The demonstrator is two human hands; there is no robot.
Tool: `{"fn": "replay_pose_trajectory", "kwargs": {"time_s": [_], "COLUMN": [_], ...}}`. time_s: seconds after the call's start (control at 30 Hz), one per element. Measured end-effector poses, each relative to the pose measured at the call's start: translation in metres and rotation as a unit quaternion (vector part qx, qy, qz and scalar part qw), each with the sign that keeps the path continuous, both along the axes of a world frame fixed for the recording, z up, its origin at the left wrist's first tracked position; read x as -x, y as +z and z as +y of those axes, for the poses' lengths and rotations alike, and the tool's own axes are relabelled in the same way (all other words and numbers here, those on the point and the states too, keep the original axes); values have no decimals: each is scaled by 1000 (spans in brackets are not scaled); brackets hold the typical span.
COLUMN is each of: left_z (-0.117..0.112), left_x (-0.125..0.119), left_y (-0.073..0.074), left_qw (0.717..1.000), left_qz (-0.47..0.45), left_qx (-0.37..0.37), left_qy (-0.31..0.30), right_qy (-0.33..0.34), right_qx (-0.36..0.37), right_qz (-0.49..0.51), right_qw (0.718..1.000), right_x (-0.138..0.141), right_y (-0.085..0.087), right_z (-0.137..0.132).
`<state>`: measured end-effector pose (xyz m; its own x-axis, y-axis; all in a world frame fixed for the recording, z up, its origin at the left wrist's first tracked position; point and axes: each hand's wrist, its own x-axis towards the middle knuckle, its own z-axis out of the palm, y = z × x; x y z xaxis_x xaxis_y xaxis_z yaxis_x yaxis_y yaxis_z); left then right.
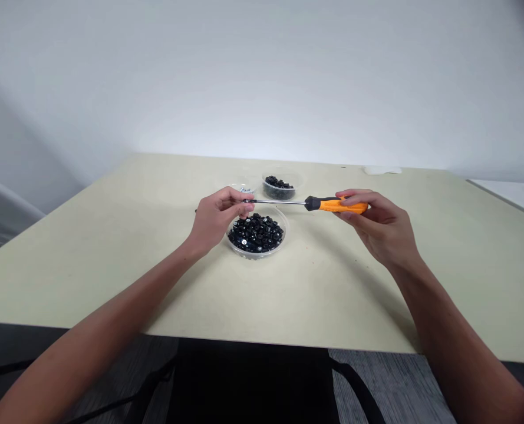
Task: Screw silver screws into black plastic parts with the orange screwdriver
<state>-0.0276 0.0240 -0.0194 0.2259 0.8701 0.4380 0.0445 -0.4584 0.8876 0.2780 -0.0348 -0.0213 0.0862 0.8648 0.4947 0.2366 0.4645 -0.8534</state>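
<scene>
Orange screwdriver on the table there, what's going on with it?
A person holds an orange-handled screwdriver level in their right hand, with its shaft tip pinched in their left hand. Beneath it sits a clear plastic bowl of small black parts. A second clear bowl stands behind, on a pale table.
</scene>
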Motion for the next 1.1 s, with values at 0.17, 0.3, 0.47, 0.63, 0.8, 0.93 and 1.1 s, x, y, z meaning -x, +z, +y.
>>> {"fn": "replay_pose_trajectory", "kwargs": {"time_s": [0.17,0.3,0.47,0.63,0.8,0.93,1.1], "left_z": [-1,0,0,0,0,0,1], "left_x": [1,1,2,2,2,3,3], "left_y": [1,0,-2,-1,0,-1,-2], "left_qw": [1000,998,996,996,991,993,996], "left_qz": [26,61,88,76,97,106,91], "left_qx": [-8,6,-23,-49,-82,-50,-18], "left_qy": [-3,3,22,20,29,25,12], "right_qy": [0,-6,-10,2,3,-5,-14], "right_qx": [-29,-42,-28,16,21,32,51], "right_qz": [-21,-44,-33,-16,-10,-10,-3], "right_qw": [999,998,999,1000,1000,999,999], "right_x": [-1,-2,-3,-3,-3,-5,-5], "right_y": [1,2,3,4,4,4,6], "right_z": [0,-1,-2,-3,-2,-2,-3]}}
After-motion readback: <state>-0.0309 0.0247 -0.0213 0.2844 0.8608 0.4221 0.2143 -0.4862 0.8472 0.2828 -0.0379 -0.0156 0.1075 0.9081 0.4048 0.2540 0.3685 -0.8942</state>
